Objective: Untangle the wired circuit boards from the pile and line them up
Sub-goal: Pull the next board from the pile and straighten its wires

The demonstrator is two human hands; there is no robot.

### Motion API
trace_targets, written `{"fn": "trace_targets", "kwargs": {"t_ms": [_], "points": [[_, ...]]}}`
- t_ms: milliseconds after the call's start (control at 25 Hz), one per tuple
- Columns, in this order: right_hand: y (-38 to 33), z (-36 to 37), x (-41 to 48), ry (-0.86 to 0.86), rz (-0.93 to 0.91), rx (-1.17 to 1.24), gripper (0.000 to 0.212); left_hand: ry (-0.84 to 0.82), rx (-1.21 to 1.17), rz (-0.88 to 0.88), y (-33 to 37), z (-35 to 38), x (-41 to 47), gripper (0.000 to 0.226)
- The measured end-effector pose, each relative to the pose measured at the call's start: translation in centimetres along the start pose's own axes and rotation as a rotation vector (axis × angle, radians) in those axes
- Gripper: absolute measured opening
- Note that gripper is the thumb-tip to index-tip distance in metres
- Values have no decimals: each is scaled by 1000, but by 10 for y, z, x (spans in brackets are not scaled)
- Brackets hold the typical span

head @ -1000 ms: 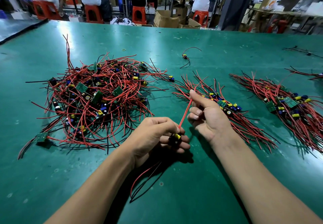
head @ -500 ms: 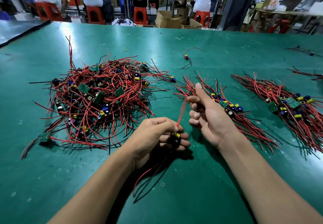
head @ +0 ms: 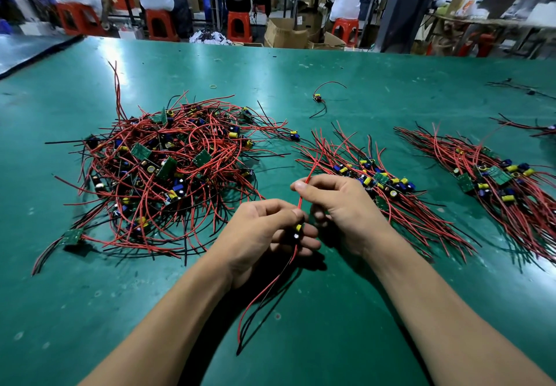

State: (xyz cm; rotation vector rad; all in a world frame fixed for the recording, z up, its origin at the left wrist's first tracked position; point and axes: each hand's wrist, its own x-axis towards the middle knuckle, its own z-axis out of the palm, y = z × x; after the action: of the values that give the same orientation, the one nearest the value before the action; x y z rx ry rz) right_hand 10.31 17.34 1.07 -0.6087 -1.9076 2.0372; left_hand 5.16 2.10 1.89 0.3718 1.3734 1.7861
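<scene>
"At middle left of the frame, the tangled pile [head: 168, 175] looks just as big as it did a second ago. So what has changed?"

"Only the hands. At centre, the left hand [head: 264, 235] still curls round one small circuit board [head: 298, 230], its other leads trailing toward the bottom edge. The right hand [head: 346, 205] has dropped down the red wire [head: 302, 196]. Before, its thumb stood out higher up. Now thumb and forefinger pinch the wire just above the left hand."

"And that means?"

"I'd say it's set for another straightening stroke. This board is free of the pile but not yet laid down."

"Where would it go?"

"Probably the lined-up row [head: 382, 181] just right of the hands. A second row [head: 496, 175] lies further right, unchanged."
</scene>
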Motion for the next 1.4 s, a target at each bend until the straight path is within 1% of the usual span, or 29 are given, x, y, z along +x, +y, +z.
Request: {"fn": "trace_targets", "kwargs": {"t_ms": [40, 120, 240, 320, 440, 520, 640, 720, 800, 880, 960, 1040, 1080, 1160, 1200, 1240, 1280, 1360, 1400], "points": [[1, -1, 3, 43, -23, 16, 16, -16, 9, -7, 0, 0, -1, 7], [1, -3, 8, 125, -69, 57, 15, -47, 29, -19, 1, 0, -2, 7], [-2, -7, 12, 233, -96, 143, 23, -99, 52, -26, 1, 0, -3, 7], [-5, -12, 15, 299, -93, 234, 25, -123, 74, -25, 1, 1, -4, 7], [-5, -15, 16, 336, -115, 290, 29, -137, 96, -17, 0, 0, -4, 7], [-4, -10, 16, 329, -104, 264, 30, -149, 91, -24, 1, -1, -4, 7], [-7, -3, 13, 305, -17, 274, 34, -147, 94, -36, 2, -3, -5, 9], [-15, -6, 11, 259, 69, 416, 36, -127, 89, -30, 2, -2, -4, 9], [-23, -11, 9, 161, 212, 627, 37, -105, 89, -25, 2, -1, -3, 9], [-29, -15, 6, 48, 334, 790, 33, -104, 92, -25, 2, -1, -3, 9], [-30, -17, 4, -26, 369, 855, 25, -109, 97, -26, 2, -1, -3, 9], [-29, -17, 5, -6, 338, 801, 24, -103, 105, -24, 2, -2, -3, 9], [-27, -17, 6, 47, 275, 719, 26, -96, 109, -24, 1, -2, -3, 10], [-19, -15, 7, 167, 63, 488, 24, -79, 102, -28, 1, -2, -3, 10], [-15, -13, 8, 192, -43, 378, 23, -72, 93, -31, 1, -2, -3, 10], [-11, -12, 7, 177, -120, 292, 24, -65, 84, -32, 1, -2, -4, 10], [-8, -11, 7, 127, -165, 227, 27, -56, 76, -31, 1, -2, -4, 9], [-3, -7, 6, 13, -191, 131, 27, -55, 63, -29, 2, -3, -4, 8], [-1, -5, 5, -5, -200, 95, 27, -63, 58, -28, 2, -3, -5, 8]]}}
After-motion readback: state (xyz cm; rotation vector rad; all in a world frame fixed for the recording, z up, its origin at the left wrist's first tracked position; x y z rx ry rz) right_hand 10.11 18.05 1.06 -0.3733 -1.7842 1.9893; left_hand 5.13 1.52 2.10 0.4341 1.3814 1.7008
